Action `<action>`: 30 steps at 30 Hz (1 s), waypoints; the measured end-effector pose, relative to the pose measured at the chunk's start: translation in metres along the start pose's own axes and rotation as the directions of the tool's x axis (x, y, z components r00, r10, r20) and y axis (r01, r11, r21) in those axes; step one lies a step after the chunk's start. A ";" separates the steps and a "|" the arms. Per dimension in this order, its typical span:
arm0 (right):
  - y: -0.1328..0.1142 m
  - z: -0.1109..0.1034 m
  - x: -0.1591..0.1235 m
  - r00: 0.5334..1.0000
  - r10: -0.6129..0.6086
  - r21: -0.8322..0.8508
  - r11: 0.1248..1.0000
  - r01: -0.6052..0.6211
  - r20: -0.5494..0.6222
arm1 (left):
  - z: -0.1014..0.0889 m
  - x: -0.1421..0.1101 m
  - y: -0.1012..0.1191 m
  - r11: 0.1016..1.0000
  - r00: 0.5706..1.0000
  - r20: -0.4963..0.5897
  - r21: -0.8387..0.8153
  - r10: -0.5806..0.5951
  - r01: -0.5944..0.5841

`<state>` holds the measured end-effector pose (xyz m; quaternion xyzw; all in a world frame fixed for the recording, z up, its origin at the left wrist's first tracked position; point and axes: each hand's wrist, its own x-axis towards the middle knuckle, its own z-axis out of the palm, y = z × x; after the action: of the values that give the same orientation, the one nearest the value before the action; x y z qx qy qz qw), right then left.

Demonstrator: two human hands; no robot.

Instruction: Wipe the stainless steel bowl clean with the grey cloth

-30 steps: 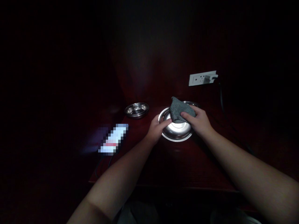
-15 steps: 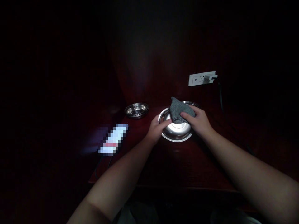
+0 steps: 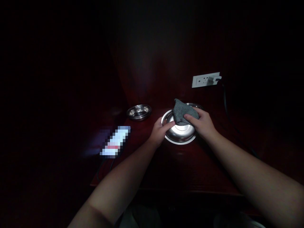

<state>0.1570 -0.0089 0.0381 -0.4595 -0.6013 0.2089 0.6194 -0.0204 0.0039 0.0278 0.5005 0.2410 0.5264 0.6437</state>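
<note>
A shiny round metal dish [image 3: 180, 136] is held up above the dark red table. My left hand [image 3: 159, 131] grips its left rim, the thumb lying over the edge. In my right hand [image 3: 201, 123] is a grey cloth [image 3: 184, 112], pinched under the thumb and resting against the dish's upper right part. The cloth covers some of the dish and its far rim. Behind the cloth and my right hand, the rim of another metal dish [image 3: 195, 105] shows in part.
Several nested metal dishes [image 3: 139, 112] stand at the back left. A lit phone-like screen [image 3: 115, 142], blurred out, lies on the left of the table [image 3: 180, 174]. On the wall is a white socket [image 3: 206, 80] with a plug and a dark cable [image 3: 225, 101] hanging down.
Almost nothing differs. Both hands, the dish and the cloth keep the same pose, with only a tiny shift to the right in the view.
</note>
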 end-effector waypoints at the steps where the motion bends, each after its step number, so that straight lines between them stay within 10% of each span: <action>1: 0.000 0.000 0.000 1.000 -0.002 0.003 1.000 0.002 0.000 | 0.000 0.000 0.000 1.000 1.000 0.005 -0.004 0.002 -0.002; 20: -0.004 0.001 -0.001 0.999 0.038 0.088 0.995 -0.040 0.025 | -0.001 0.000 0.000 1.000 1.000 -0.001 -0.010 0.007 -0.007; 30: -0.001 0.004 0.000 0.973 0.084 0.183 0.982 -0.045 -0.215 | 0.006 -0.007 0.010 0.980 0.997 0.080 -0.200 0.001 0.015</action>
<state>0.1527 -0.0082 0.0385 -0.4424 -0.4921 0.2290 0.7139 -0.0227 -0.0056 0.0377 0.4526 0.1627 0.5256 0.7018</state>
